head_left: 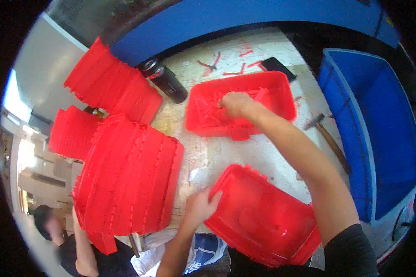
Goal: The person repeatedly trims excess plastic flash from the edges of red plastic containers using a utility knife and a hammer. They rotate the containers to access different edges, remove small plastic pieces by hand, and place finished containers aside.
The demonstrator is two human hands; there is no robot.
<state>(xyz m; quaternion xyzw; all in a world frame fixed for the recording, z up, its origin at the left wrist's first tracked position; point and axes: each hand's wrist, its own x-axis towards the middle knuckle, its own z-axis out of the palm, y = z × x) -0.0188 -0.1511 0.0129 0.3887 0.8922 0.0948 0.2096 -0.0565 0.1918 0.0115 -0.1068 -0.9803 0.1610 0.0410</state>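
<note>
My left hand (202, 206) grips the left edge of a red plastic box (263, 217), thumb on its top side, close to the table's near edge. Farther off lies a shallow red tub (212, 131) with loose red plastic strips (261, 94) inside. Over that tub my right hand (235, 104) reaches with bent, closed fingers. Whatever those fingers hold, if anything, is hidden. A tall stack of nested red boxes (129, 180) rises left of my left hand.
More red stacks (111, 83) stand at the far left, beside a dark can (166, 81). Pliers (211, 65), red scraps and a black flat object (278, 68) lie behind the tub. A hammer (330, 141) lies near a blue bin (372, 134). Another person (69, 244) is at lower left.
</note>
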